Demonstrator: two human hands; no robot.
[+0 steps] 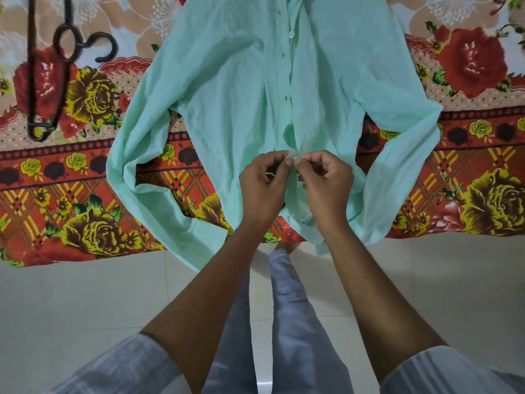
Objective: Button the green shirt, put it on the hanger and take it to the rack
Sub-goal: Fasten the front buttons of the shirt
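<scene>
Green shirt lies flat on the flowered bed, front opening running straight away from the person. Left hand and right hand both pinch the front edges at a low button, fingers curled on cloth. Hanger lies well apart, nearer the left hand.

Person in pale grey clothes, forearms bare

Both pale grey, faintly striped fabric sleeves are pushed up to the elbows, the right one showing broad white bands; loose light grey-blue trousers cover the legs, and the left hand and right hand are ungloved.
</scene>
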